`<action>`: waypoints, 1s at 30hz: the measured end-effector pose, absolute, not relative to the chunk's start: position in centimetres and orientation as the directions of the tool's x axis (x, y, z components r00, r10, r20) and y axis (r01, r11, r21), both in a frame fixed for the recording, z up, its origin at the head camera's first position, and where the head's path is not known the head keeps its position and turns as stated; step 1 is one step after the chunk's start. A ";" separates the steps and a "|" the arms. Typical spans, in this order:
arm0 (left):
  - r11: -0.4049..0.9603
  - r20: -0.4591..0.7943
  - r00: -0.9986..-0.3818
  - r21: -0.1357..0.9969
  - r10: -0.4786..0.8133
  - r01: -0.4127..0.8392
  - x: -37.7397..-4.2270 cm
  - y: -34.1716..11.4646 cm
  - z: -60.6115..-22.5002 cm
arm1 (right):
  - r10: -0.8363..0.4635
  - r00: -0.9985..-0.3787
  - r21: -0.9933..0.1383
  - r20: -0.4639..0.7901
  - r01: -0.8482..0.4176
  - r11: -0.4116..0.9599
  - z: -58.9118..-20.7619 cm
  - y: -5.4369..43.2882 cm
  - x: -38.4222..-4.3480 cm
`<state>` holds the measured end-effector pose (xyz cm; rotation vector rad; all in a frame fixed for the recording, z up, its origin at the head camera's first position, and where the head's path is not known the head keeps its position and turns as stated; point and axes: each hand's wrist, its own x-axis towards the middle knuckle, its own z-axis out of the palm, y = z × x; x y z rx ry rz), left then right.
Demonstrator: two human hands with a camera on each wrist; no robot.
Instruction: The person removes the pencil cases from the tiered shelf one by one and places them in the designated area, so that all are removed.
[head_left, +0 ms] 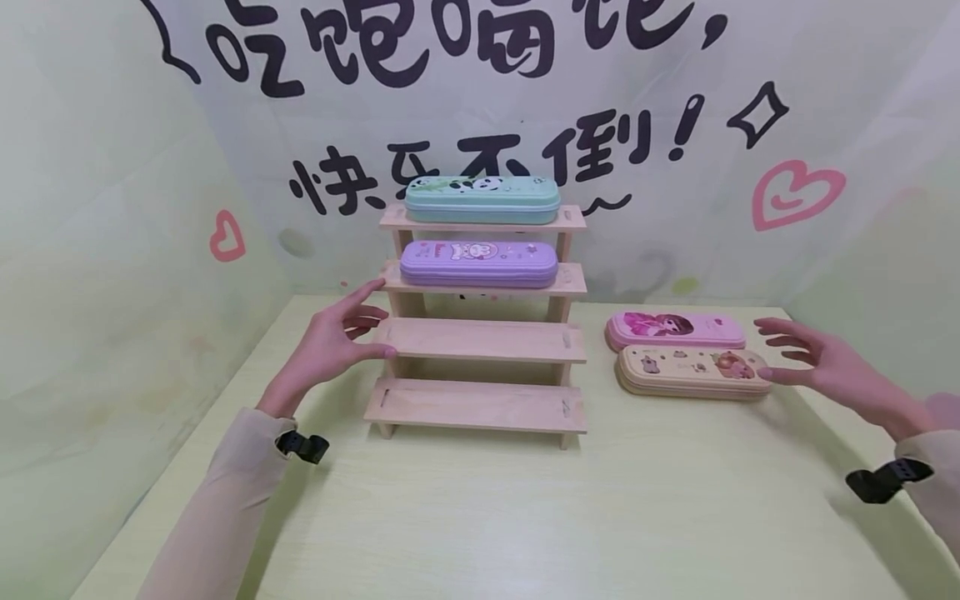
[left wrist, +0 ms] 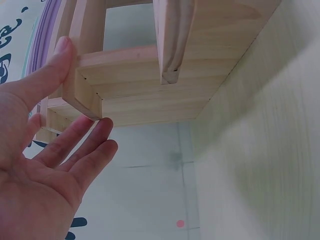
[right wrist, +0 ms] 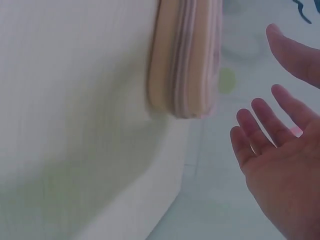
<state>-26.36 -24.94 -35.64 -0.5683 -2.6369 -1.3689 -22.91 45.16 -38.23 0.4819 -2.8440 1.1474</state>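
Observation:
On the left, my left hand holds the end of a board on a four-step wooden stand. Its thumb is on one edge of the board and its fingertips at the opposite edge, as the left wrist view shows. My right hand hovers spread, fingers slightly bent, just right of a cream pencil case and a pink pencil case. In the right wrist view, a gap separates this hand from the cases. A mint pencil case lies on the top step, a purple one on the second.
The stand and the two loose cases rest on a pale table. Behind rises a white wall cloth with black lettering and pink hearts; pale walls flank the table at left and right.

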 end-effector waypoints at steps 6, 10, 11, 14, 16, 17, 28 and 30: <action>0.531 0.273 -0.922 0.756 0.276 0.382 -26.3 -25.0 -35.6 | -0.263 -0.949 -0.658 0.176 -0.311 0.685 -35.1 40.8 -22.6; 0.523 0.275 -0.920 0.760 0.281 0.387 -26.3 -25.0 -35.6 | -0.301 -0.933 -0.652 0.198 -0.355 0.670 -33.4 37.5 -22.6; 0.522 0.275 -0.920 0.760 0.281 0.387 -26.3 -25.0 -35.6 | -0.309 -0.930 -0.655 0.199 -0.361 0.664 -33.1 36.6 -22.7; 0.524 0.277 -0.919 0.758 0.279 0.388 -26.2 -25.0 -35.6 | -0.334 -0.921 -0.665 0.198 -0.377 0.645 -32.1 34.0 -23.0; 0.526 0.277 -0.919 0.757 0.280 0.388 -26.2 -25.0 -35.6 | -0.348 -0.918 -0.677 0.189 -0.379 0.630 -31.7 32.3 -23.2; 0.528 0.277 -0.919 0.756 0.280 0.388 -26.2 -25.0 -35.6 | -0.361 -0.913 -0.680 0.188 -0.386 0.623 -31.4 31.6 -23.3; 0.534 0.275 -0.920 0.752 0.280 0.387 -26.3 -25.0 -35.6 | -0.400 -0.893 -0.710 0.204 -0.416 0.568 -29.1 24.1 -25.2; 0.532 0.276 -0.920 0.753 0.280 0.388 -26.3 -25.0 -35.5 | -0.413 -0.883 -0.710 0.222 -0.437 0.553 -28.7 23.1 -25.6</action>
